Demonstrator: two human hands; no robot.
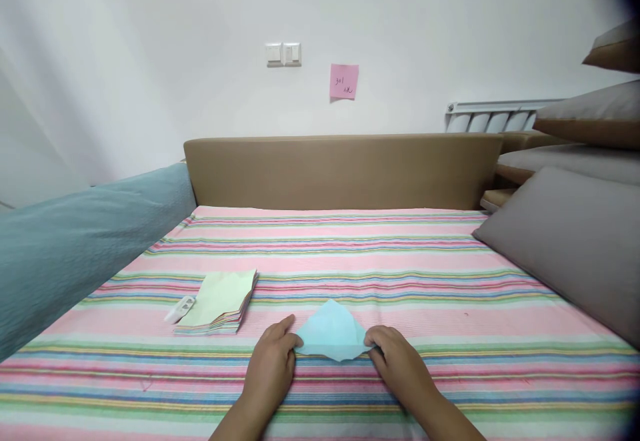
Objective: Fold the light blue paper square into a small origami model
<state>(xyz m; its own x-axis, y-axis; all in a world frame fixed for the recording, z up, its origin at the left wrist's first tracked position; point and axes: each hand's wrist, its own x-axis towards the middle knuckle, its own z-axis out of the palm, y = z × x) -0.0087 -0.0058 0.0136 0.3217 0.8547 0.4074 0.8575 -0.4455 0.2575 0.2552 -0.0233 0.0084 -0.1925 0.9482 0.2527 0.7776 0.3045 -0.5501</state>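
Observation:
A light blue sheet of paper [331, 329], folded into a roughly triangular shape with its point facing away from me, is on the striped cloth. My left hand [273, 361] pinches its left corner between thumb and fingers. At the opposite corner, my right hand [397, 361] grips the paper in the same way. A folded band runs along the near edge, and its middle dips toward me. To the left of my left hand sits a stack of coloured paper [223, 297] with a pale green sheet on top. Beside that stack lies a small white object [180, 309], perhaps a glue or correction-tape dispenser.
The striped cloth [350, 261] covers the wide surface under my hands. A brown padded backrest [340, 173] borders the far side, with a teal-covered armrest [95, 227] at left. Grey cushions [575, 227] are piled at right. A pink note [344, 82] hangs on the wall near switches [283, 55].

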